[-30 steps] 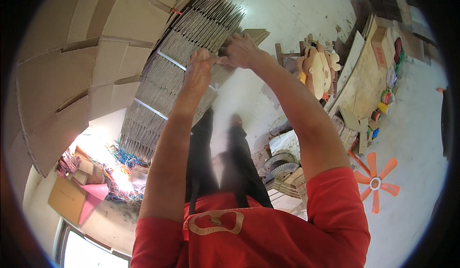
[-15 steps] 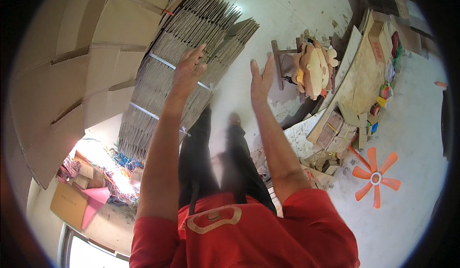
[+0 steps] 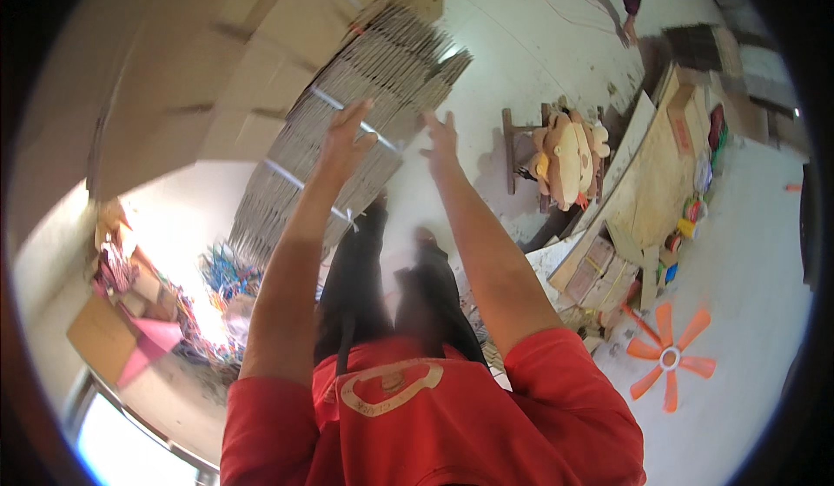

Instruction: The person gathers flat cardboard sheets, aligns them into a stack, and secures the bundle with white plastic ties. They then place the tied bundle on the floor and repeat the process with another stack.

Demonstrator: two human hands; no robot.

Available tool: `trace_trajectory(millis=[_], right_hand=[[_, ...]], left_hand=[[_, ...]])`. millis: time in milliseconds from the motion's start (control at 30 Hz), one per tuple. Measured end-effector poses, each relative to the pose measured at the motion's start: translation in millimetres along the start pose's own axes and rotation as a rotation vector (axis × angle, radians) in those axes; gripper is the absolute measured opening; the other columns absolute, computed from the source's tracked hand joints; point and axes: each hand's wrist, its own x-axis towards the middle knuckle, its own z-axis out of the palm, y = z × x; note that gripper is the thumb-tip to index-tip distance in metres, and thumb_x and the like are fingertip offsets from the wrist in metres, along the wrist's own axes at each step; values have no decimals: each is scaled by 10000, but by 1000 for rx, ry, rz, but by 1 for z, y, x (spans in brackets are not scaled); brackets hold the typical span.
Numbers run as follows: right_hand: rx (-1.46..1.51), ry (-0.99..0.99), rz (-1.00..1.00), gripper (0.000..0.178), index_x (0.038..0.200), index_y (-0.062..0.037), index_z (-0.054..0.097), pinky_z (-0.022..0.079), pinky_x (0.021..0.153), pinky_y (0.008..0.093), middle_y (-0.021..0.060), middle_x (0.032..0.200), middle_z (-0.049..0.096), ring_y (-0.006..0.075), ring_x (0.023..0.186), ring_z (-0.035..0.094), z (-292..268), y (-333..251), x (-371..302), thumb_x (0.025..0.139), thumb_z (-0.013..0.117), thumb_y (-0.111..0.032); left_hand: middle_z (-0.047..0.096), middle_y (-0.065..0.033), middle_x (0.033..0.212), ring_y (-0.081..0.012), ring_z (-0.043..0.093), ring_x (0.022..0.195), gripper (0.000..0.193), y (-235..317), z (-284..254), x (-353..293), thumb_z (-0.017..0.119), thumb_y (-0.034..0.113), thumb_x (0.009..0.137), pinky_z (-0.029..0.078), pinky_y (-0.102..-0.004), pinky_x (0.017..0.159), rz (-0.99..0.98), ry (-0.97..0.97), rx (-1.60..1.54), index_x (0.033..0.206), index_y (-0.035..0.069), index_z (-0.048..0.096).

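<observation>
My left hand point(image 3: 344, 145) is held out over a long row of flattened cardboard boxes point(image 3: 304, 145), its fingers apart and nothing in them. White straps point(image 3: 284, 173) run across the row in bundles. My right hand point(image 3: 442, 141) is raised just right of the row's edge, fingers spread, holding nothing. Whether either hand touches the cardboard cannot be told. Both forearms reach forward above my dark trousers point(image 3: 352, 286).
Large cardboard sheets point(image 3: 174, 78) stand at left. A chair with a plush cushion point(image 3: 569, 156) stands right of centre, beside a cluttered wooden table point(image 3: 647, 169). An orange fan point(image 3: 669, 358) is lower right. Tangled straps point(image 3: 228, 273) lie lower left. Another person's arm point(image 3: 630, 0) shows at top.
My right hand has moved left, closer to my left hand and the cardboard row. The view has shifted, and more of the other person's arm shows at the top.
</observation>
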Motion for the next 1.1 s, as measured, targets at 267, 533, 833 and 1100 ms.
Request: trace_trajectory(millis=[267,533,833,1100], right_hand=[[-225,-409,298,895,1493,-141,198,506,755,597,154,1332,402,381,1166,474,-98,195,-92,820,723,-409],[82,-618,431,683,1331,-49,392,450,959,593,180,1370,422,383,1221,481,83,147,-120,880,626,-505],[-160,-507,628,636,1425,-21,221,491,949,578,268,1278,425,416,1166,532,1,175,-126,969,555,-314],[-1488,-666,528,95,852,-113,535,483,456,356,44,725,559,208,583,596,-134,200,-155,889,581,-188]], left_hand=[[503,-207,1379,-379,456,1277,562,15,-78,-356,617,59,789,341,-444,1069,-598,239,126,1340,21,514],[649,-120,829,-229,623,783,412,222,89,-694,739,106,696,492,-359,717,-1520,472,-252,1088,5,663],[689,-116,823,-173,637,749,316,365,238,-737,691,159,783,500,-344,707,-1865,615,-730,1053,-5,688],[701,-111,873,-169,643,783,325,384,284,-798,683,136,783,502,-337,721,-1793,1155,-1061,1071,-16,685]])
